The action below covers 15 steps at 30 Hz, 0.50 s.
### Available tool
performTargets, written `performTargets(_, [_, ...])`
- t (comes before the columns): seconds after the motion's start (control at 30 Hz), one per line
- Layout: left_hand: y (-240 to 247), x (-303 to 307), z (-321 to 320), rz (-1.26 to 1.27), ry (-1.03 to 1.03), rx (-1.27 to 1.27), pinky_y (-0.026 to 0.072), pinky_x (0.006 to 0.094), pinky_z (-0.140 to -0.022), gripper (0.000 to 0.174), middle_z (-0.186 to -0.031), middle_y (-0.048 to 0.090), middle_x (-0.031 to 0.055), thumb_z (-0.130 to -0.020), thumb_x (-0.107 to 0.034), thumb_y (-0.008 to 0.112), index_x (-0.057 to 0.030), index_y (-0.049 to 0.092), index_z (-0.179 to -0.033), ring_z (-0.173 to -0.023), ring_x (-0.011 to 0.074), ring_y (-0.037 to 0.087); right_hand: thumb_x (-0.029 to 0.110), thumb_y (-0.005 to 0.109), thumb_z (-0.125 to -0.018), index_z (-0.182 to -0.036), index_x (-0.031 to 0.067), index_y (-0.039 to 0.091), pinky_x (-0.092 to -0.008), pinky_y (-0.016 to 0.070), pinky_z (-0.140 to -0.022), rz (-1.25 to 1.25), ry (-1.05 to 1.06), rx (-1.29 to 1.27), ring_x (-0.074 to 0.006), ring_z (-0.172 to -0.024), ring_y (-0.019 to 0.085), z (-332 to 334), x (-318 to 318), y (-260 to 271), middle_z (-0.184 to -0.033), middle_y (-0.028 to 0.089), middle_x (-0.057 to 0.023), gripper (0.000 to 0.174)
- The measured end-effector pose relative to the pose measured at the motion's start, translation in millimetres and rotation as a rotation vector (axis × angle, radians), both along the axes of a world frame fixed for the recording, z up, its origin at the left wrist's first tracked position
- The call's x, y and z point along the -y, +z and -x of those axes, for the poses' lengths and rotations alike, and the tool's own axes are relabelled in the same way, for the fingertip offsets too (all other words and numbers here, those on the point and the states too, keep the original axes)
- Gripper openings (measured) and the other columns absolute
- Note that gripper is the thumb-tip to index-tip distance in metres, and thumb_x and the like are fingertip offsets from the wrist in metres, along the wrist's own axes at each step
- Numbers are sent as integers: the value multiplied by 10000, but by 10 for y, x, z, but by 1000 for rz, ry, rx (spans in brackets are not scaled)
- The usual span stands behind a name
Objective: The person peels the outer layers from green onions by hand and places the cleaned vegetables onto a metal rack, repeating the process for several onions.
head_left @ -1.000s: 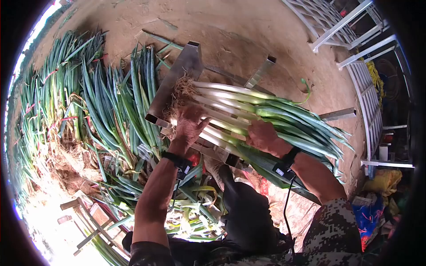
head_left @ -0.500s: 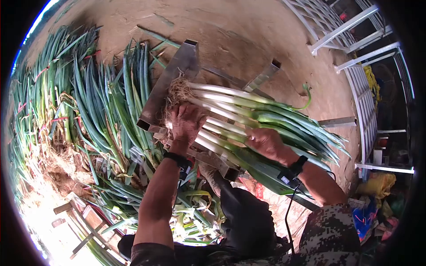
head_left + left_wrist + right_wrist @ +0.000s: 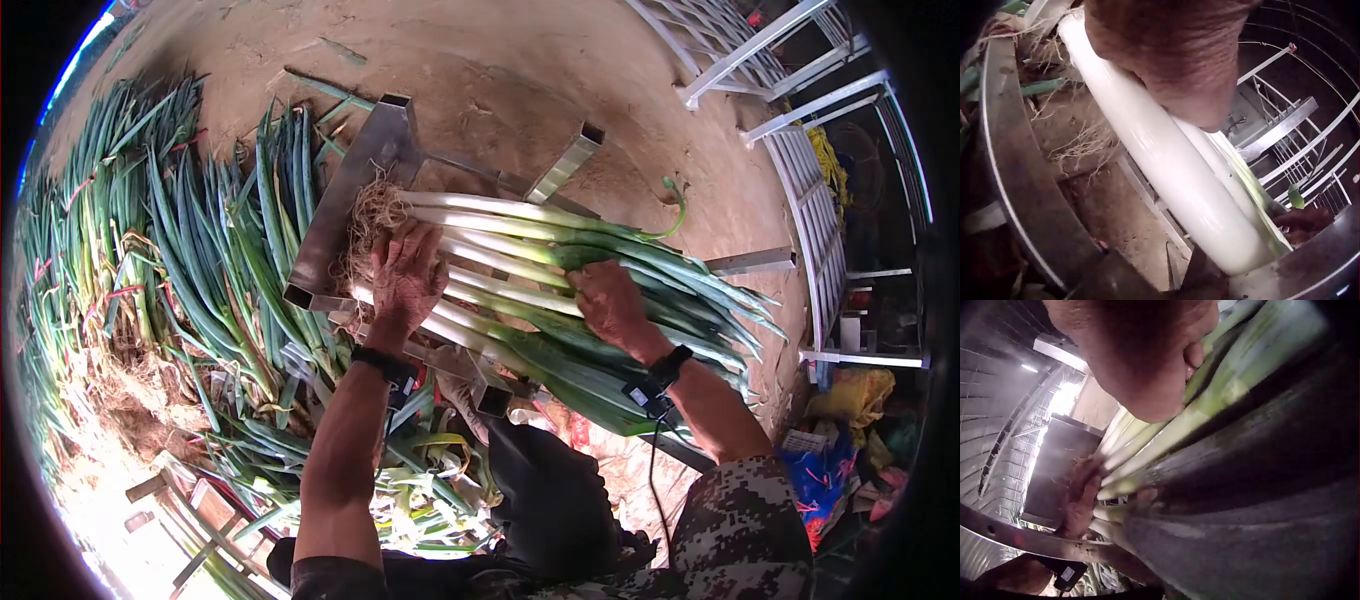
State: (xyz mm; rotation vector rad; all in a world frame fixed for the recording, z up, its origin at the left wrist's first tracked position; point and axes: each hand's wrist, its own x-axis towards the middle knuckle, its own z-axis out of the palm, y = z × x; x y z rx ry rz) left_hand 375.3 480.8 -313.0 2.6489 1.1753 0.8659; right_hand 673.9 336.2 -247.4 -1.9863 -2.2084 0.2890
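Large green onions (image 3: 500,252), with white stalks and dark green leaves, lie side by side across a metal stand. Their brown roots (image 3: 375,205) are up against the stand's upright metal plate (image 3: 358,185). My left hand (image 3: 405,280) rests over the white stalks just beside the roots, fingers laid across them, fingertips partly hidden. In the left wrist view, a thick white stalk (image 3: 1160,159) passes right under that hand. Farther along, where white turns to green, my right hand (image 3: 613,308) holds some stalks with curled fingers. Its curled fingers show close over the stalks (image 3: 1132,447) in the right wrist view.
Several tied bundles of green onions (image 3: 110,215) lie on the ground at left. Loose leaves (image 3: 430,510) litter the floor near the person's dark-clad leg (image 3: 550,490). Square metal tubes (image 3: 565,160) jut out from the stand. White metal racks (image 3: 820,230) stand at right.
My right hand has shifted along the stalks toward the leaves and a little farther across the row. My left hand stays near the roots. The whole head view has drifted slightly.
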Motion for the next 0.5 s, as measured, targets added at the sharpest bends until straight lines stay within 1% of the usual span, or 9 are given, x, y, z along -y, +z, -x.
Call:
performTargets(0.07, [23,-1,0,40,1,-4,315,488,-1069,357,-1233,551,55,-832,-269,687,-111,639,-1148,-1193,272,480,110,627,-781,-1082,61,676,-459,498,-837,-50,-1,12,-355,-972,596,49,70,-88,-988,645,-149,309])
performTargets(0.17, [20,-42,-73,46,49,0,323,487,-1058,303,-1159,578,58,-839,-282,693,-104,656,-1081,-1155,278,497,133,596,-810,-1150,71,651,-452,469,-866,23,82,-36,-343,-951,572,-44,64,-68,-1010,617,-149,349])
performTargets(0.2, [-4,-62,-111,42,68,3,327,488,-1050,281,-1137,584,57,-843,-283,693,-103,661,-1057,-1136,279,504,122,618,-798,-1150,69,649,-455,466,-870,50,90,-87,-341,-991,567,-90,15,-46,-1027,619,-144,357])
performTargets(0.23, [-35,-84,-129,26,68,28,330,489,-1044,272,-1121,587,56,-845,-286,695,-102,663,-1043,-1121,279,508,117,626,-793,-1142,71,654,-455,472,-860,-53,82,-65,-338,-1004,566,-143,-56,-37,-1034,621,-140,354])
performTargets(0.3, [-80,-72,-118,6,69,64,334,491,-1032,256,-1089,593,55,-848,-292,700,-101,669,-1015,-1090,279,516,108,641,-781,-1126,74,663,-457,483,-842,-247,67,-37,-330,-1031,563,-103,-256,144,-1047,625,-131,347])
performTargets(0.33, [-96,-62,-108,35,81,27,330,496,-1040,285,-1117,594,60,-844,-296,707,-98,665,-1046,-1109,286,512,98,662,-766,-1080,68,665,-452,494,-801,-232,66,64,-321,-1011,563,-100,-301,158,-1010,626,-104,315])
performTargets(0.43, [-89,-71,-110,44,80,38,324,504,-1047,322,-1136,597,64,-854,-300,699,-99,658,-1103,-1132,293,511,118,676,-763,-1033,71,660,-441,492,-766,-264,101,94,-301,-950,555,-166,-365,-48,-947,605,-81,275])
performTargets(0.47, [-92,-63,-104,68,85,18,315,515,-1057,387,-1201,580,73,-860,-299,693,-102,638,-1188,-1168,295,500,127,688,-744,-962,78,650,-444,480,-728,-284,109,123,-300,-878,534,-137,-371,-75,-879,568,-74,227])
performTargets(0.5, [-96,-47,-96,50,80,-3,312,518,-1060,405,-1226,569,73,-861,-299,693,-103,629,-1209,-1183,290,493,123,685,-743,-946,81,645,-442,476,-721,-264,96,129,-300,-870,532,-103,-334,-100,-874,562,-75,212])
